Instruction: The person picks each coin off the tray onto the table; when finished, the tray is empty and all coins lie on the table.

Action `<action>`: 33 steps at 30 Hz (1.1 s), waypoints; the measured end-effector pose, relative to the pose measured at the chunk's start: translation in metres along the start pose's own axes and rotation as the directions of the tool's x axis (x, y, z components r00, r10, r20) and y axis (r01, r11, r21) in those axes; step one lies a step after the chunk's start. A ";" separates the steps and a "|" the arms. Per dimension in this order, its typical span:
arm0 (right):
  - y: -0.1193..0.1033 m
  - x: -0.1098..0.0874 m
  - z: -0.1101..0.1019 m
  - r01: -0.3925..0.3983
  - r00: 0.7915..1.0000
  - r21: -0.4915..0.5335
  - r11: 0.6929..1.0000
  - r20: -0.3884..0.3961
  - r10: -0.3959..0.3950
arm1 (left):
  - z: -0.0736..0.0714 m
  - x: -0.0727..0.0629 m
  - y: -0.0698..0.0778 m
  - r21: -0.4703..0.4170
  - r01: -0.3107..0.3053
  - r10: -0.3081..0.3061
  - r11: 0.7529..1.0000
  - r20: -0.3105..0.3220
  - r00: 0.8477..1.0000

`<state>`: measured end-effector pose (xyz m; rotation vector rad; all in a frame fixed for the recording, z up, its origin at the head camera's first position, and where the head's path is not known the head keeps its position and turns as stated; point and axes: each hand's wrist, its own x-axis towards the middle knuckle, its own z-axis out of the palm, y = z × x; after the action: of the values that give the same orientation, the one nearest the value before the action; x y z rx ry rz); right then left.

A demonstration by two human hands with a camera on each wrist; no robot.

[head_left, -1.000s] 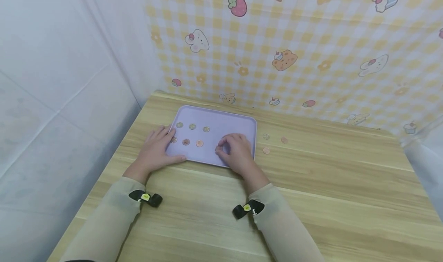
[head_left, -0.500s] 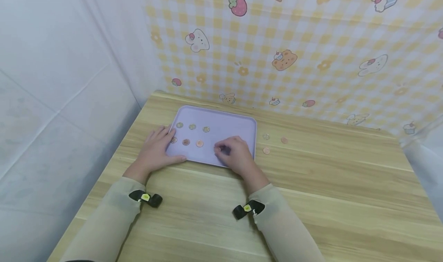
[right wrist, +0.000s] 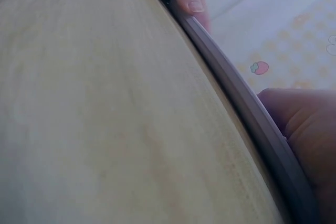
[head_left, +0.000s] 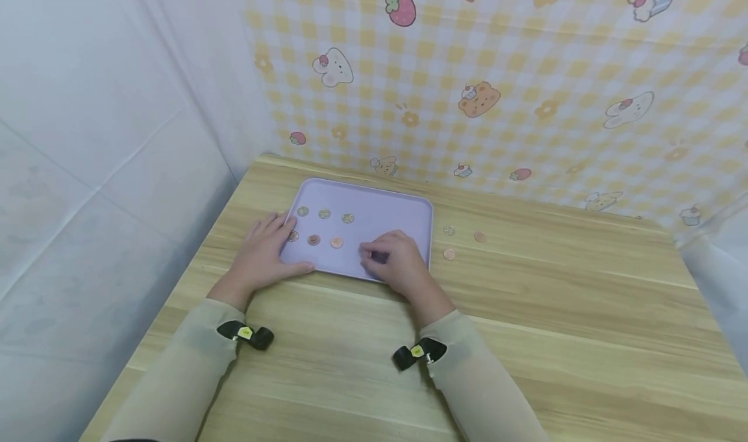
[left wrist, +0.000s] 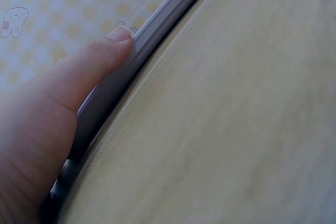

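A lilac tray (head_left: 386, 203) lies on the wooden table. My left hand (head_left: 261, 252) rests spread at its left end, thumb along the front rim; the left wrist view shows that thumb (left wrist: 105, 56) against the tray wall. Over the tray's right half, my right hand (head_left: 398, 259) pinches a small copper coin between thumb and index fingertips, which mostly hide it. To its left, three copper coins (head_left: 337, 242) form a row, the leftmost beside my left fingers. Behind them is a row of three silvery coins (head_left: 324, 214). The right wrist view catches only part of the right hand (right wrist: 310, 129).
Right of the tray, a silvery coin (head_left: 448, 230) and two copper coins, one nearer (head_left: 448, 254), lie on the table (head_left: 555, 312). A yellow checked cloth (head_left: 444, 72) hangs behind the table, and a white wall (head_left: 105, 169) stands at the left.
My right fingertips have shifted slightly left over the tray, toward the copper row. The left hand and the laid-out coins have stayed in place.
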<state>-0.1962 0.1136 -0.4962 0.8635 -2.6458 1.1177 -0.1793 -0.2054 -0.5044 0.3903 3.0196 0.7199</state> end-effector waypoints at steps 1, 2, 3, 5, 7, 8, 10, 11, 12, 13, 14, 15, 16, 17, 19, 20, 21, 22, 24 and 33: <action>-0.001 0.000 0.000 -0.014 1.000 0.012 1.000 -0.011 0.015 | 0.000 0.000 0.000 0.000 0.001 -0.001 1.000 0.000 1.000; -0.001 -0.001 0.000 -0.026 0.999 0.023 0.999 -0.023 0.027 | 0.000 -0.001 0.000 0.000 0.001 -0.001 1.000 0.000 1.000; -0.001 -0.001 0.000 -0.036 0.999 0.033 0.999 -0.035 0.037 | 0.000 -0.001 0.000 0.000 0.002 -0.002 1.000 0.000 1.000; -0.001 -0.001 0.000 -0.049 0.997 0.056 0.997 -0.058 0.053 | 0.000 -0.002 0.001 -0.003 0.003 -0.003 1.000 0.001 1.000; -0.001 -0.002 0.000 -0.057 0.995 0.073 0.996 -0.075 0.062 | 0.000 -0.002 0.001 -0.006 0.003 -0.003 1.000 0.003 1.000; 0.000 -0.002 0.000 -0.056 0.995 0.079 0.995 -0.081 0.063 | 0.000 -0.001 0.001 -0.006 0.003 -0.003 1.000 0.003 1.000; -0.001 -0.002 0.000 -0.067 0.993 0.090 0.994 -0.091 0.075 | 0.000 -0.001 0.001 -0.008 0.004 -0.004 1.000 0.005 1.000; -0.001 -0.002 0.000 -0.072 0.992 0.093 0.993 -0.093 0.080 | 0.000 -0.001 0.001 -0.008 0.004 -0.004 1.000 0.004 1.000; -0.001 -0.002 -0.001 -0.077 0.991 0.095 0.992 -0.099 0.086 | -0.001 -0.001 0.001 -0.008 0.005 -0.005 1.000 0.003 1.000; -0.001 -0.001 -0.001 -0.083 0.990 0.099 0.992 -0.102 0.093 | -0.001 -0.001 0.001 -0.007 0.005 -0.005 1.000 0.003 1.000; -0.002 -0.001 -0.001 -0.091 0.989 0.101 0.991 -0.106 0.101 | -0.001 -0.001 0.001 -0.006 0.005 -0.005 1.000 0.002 1.000; -0.003 -0.001 -0.002 -0.101 0.988 0.106 0.989 -0.107 0.112 | -0.002 -0.002 0.002 -0.005 0.005 -0.005 1.000 0.001 1.000; -0.004 -0.001 -0.002 -0.107 0.987 0.107 0.988 -0.108 0.118 | -0.002 -0.002 0.002 -0.004 0.004 -0.004 1.000 0.000 1.000; -0.005 -0.001 -0.003 -0.110 0.987 0.110 0.988 -0.108 0.122 | -0.003 -0.002 0.003 -0.007 0.003 -0.003 1.000 0.000 1.000; -0.006 0.000 -0.004 -0.121 0.985 0.106 0.987 -0.109 0.132 | -0.004 -0.002 0.005 -0.013 0.001 -0.001 1.000 -0.002 1.000; -0.007 0.000 -0.004 -0.124 0.985 0.102 0.987 -0.109 0.135 | -0.005 -0.002 0.005 -0.015 0.000 0.000 1.000 -0.003 1.000; -0.007 0.000 -0.005 -0.123 0.985 0.098 0.988 -0.111 0.134 | -0.006 -0.002 0.006 -0.019 -0.001 0.001 1.000 -0.004 1.000; -0.007 0.000 -0.005 -0.115 0.985 0.089 0.989 -0.117 0.126 | -0.007 -0.002 0.006 -0.022 -0.002 0.002 1.000 -0.005 1.000; -0.006 -0.001 -0.004 -0.089 0.985 0.072 0.993 -0.141 0.098 | -0.007 -0.002 0.006 -0.019 -0.001 0.001 1.000 0.000 1.000; 0.004 -0.008 -0.004 0.086 0.924 -0.113 0.990 -0.362 -0.122 | -0.005 -0.001 0.003 -0.008 0.003 -0.003 1.000 0.007 1.000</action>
<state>-0.1919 0.1225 -0.4984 0.6882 -2.2961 1.0045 -0.1780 -0.2052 -0.4991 0.3876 3.0096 0.7290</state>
